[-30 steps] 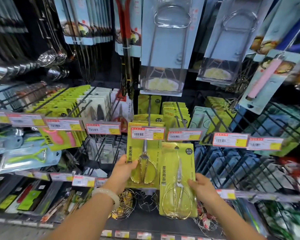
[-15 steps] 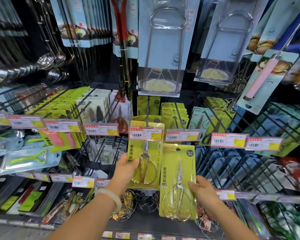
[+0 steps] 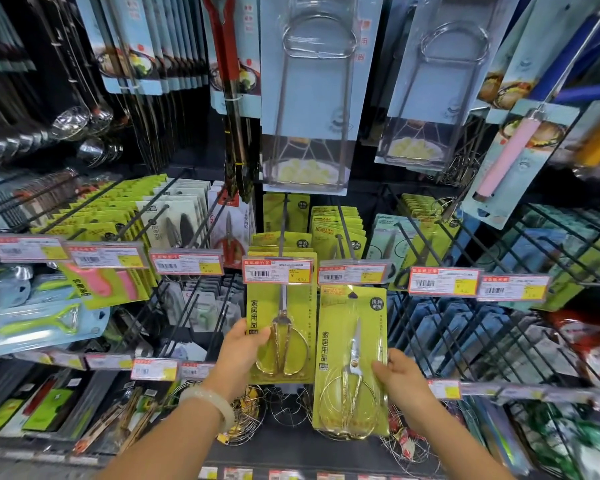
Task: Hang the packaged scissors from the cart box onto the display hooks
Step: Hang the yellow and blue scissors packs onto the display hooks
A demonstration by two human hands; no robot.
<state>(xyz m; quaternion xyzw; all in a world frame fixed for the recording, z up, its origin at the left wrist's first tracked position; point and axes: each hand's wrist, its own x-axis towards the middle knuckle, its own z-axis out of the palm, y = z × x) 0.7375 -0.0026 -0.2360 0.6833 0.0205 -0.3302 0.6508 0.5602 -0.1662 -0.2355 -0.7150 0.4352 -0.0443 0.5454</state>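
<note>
Two lime-green scissor packs with gold-handled scissors are at the centre of the display. My left hand [image 3: 240, 355] grips the lower left edge of the left pack [image 3: 280, 327], which hangs on a hook [image 3: 283, 223] behind a price tag [image 3: 278, 270]. My right hand [image 3: 400, 382] holds the right edge of the right pack [image 3: 351, 362], whose top hole sits just below the neighbouring price tag [image 3: 355, 273] and its hook [image 3: 343, 223]. Whether this pack is on the hook I cannot tell. The cart box is out of view.
More green packs hang further back on both hooks. Potato mashers in blue packs [image 3: 312, 98] hang overhead, ladles [image 3: 80, 116] at upper left. Bare black hooks [image 3: 551, 244] jut out on the right. Wire racks [image 3: 284, 407] sit below the packs.
The right pack has risen slightly with my right hand, its top nearing the price tag. My left hand keeps its hold on the left pack.
</note>
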